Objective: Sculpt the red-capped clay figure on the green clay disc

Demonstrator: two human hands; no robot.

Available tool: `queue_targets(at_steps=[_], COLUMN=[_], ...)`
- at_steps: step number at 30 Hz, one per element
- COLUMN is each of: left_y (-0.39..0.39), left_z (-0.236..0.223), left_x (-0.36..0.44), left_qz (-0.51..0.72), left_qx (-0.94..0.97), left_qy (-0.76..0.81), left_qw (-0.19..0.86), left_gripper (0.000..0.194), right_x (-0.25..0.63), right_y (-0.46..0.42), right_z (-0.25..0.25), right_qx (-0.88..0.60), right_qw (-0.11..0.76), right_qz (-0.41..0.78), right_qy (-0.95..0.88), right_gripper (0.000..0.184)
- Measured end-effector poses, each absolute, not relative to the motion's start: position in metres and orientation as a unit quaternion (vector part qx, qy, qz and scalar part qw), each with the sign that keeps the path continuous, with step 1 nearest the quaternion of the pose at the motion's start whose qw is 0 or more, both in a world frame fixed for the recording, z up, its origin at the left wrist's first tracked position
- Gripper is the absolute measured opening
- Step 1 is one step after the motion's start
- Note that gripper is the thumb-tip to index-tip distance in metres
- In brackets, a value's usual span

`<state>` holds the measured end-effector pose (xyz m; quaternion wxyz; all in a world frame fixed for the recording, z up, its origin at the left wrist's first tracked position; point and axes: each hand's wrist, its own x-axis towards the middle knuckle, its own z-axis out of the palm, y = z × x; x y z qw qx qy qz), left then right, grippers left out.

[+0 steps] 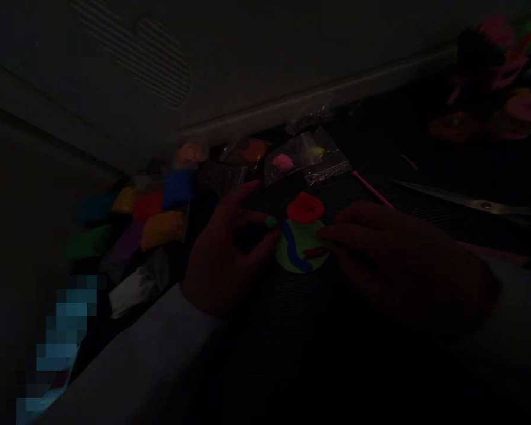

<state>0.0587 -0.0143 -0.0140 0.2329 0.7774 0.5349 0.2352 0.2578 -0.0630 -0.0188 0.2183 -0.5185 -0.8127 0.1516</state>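
Note:
The picture is very dark. A flat green clay disc (307, 229) lies on the dark table, with a wavy blue strip (294, 245) and a small dark red piece (315, 253) on it. A red clay piece (305, 208) with a dark spot adjoins its top edge. My left hand (225, 251) is left of the disc, holding a small green clay ball (271, 222) between thumb and index finger. From the right, my right hand (389, 254) has its fingers closed at the disc's right edge; their undersides are hidden.
Several coloured clay packs (163, 230) lie at left. Clear bags (287, 160) with clay lumps lie behind the disc. A pink stick (371, 188) and scissors (484, 205) are on the right, with clay figures (508, 71) at the far right. A bright blurred patch (71, 319) shows lower left.

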Motion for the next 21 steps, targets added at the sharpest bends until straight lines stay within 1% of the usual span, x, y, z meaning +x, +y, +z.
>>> queue_targets(at_steps=[4,8,16,21], left_y=[-0.0143,-0.0143,-0.0139,-0.0131], left_z=[-0.0117,-0.0106,-0.0106,-0.0110], left_x=[0.0602,0.0615,0.0598,0.0597], left_qz=[0.242,0.244,0.255,0.265], left_qx=[0.770,0.753,0.740,0.720], left_qy=[0.538,0.553,0.564,0.568], left_qw=[0.243,0.261,0.262,0.298], left_gripper=[0.059,0.061,0.063,0.062], right_x=[0.2586,0.2597,0.2583,0.2597], right_y=[-0.0629,-0.0638,-0.0630,-0.0638], right_z=[-0.0182,-0.0168,-0.0200,-0.0192], right_qx=[-0.517,-0.515,-0.511,-0.506], right_qw=[0.222,0.201,0.216,0.218], right_qz=[0.145,0.158,0.137,0.144], right_qy=[-0.814,-0.818,-0.820,-0.822], right_gripper=[0.021,0.023,0.026,0.028])
